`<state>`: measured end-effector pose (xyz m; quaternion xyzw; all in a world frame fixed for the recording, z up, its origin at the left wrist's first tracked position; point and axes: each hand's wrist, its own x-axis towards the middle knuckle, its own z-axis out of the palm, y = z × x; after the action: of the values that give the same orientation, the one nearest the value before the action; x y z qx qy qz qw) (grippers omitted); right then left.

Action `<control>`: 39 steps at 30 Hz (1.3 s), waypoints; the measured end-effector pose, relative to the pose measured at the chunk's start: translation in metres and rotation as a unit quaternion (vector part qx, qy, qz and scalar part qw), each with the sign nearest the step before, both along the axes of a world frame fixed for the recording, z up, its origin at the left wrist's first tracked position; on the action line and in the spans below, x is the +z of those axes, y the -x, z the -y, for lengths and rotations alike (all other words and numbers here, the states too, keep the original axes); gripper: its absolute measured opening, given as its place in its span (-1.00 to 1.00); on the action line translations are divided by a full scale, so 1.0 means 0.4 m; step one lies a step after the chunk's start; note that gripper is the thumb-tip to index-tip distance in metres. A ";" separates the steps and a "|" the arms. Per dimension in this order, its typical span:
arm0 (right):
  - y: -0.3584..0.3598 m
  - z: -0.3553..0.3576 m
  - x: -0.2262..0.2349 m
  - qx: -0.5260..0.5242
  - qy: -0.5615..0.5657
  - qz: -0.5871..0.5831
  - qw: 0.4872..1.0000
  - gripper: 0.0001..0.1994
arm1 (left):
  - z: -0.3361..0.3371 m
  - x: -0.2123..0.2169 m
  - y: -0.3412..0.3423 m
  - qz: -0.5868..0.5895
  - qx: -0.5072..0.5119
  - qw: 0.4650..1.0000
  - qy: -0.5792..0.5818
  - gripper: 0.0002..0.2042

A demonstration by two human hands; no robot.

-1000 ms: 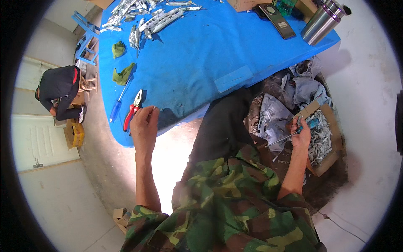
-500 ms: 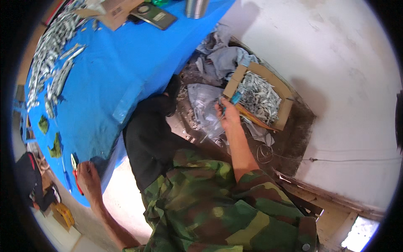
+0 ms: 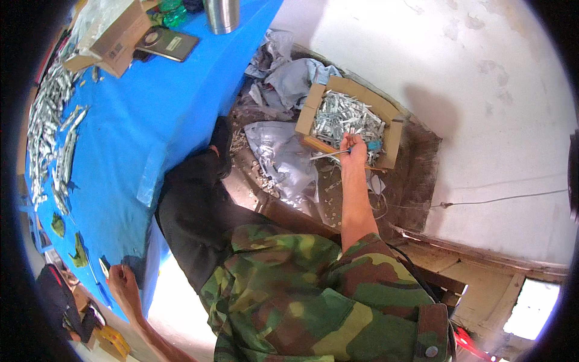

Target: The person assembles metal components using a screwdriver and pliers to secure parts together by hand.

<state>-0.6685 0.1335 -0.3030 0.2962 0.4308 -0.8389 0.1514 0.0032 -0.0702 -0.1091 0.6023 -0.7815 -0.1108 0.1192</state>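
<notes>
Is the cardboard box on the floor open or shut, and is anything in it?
Open. The cardboard box has its flaps folded out, and a heap of silvery metal pieces fills it. The right hand rests at its near edge.

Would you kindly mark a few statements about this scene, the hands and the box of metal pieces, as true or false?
1. The right hand holds a slim tool over the cardboard box. True.
2. The cardboard box sits on the blue table. False: it lies on the floor beside the table.
3. The left hand rests at the blue table's edge. True.
4. The box holds green leaves. False: it holds silvery metal pieces.
5. A steel flask stands on the table. True.
</notes>
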 end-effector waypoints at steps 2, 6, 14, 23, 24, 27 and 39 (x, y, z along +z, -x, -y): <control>0.015 -0.021 -0.045 0.010 -0.020 0.009 1.000 -0.80 | 0.004 -0.003 0.005 0.000 -0.006 1.000 0.001 -0.81; -0.035 -0.027 -0.133 0.080 -0.009 0.026 0.996 -0.86 | 0.018 0.005 -0.014 0.003 -0.026 0.999 -0.030 -0.82; -0.053 -0.033 -0.103 0.109 -0.010 0.053 0.993 -0.83 | 0.037 0.018 -0.105 -0.091 0.099 0.986 -0.096 -0.79; -0.078 -0.108 -0.118 0.056 -0.010 0.087 0.995 -0.89 | -0.046 0.169 0.373 -0.310 0.017 0.920 -0.241 -0.76; -0.082 -0.112 -0.118 0.053 -0.012 0.092 0.994 -0.92 | -0.055 0.162 0.440 -0.354 -0.030 0.898 -0.259 -0.80; -0.082 -0.129 -0.120 0.036 -0.009 0.113 0.993 -0.89 | -0.067 0.150 0.600 -0.387 -0.110 0.855 -0.327 -0.83; 0.044 -0.266 -0.244 -0.052 -0.061 0.157 0.984 -0.79 | -0.042 -0.088 1.133 -0.360 -0.107 0.754 -0.538 -0.92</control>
<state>-0.6862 0.2400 -0.4007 0.4547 0.4357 -0.7613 0.1545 -0.4500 -0.0536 -0.1442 0.3950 -0.5516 -0.7338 0.0351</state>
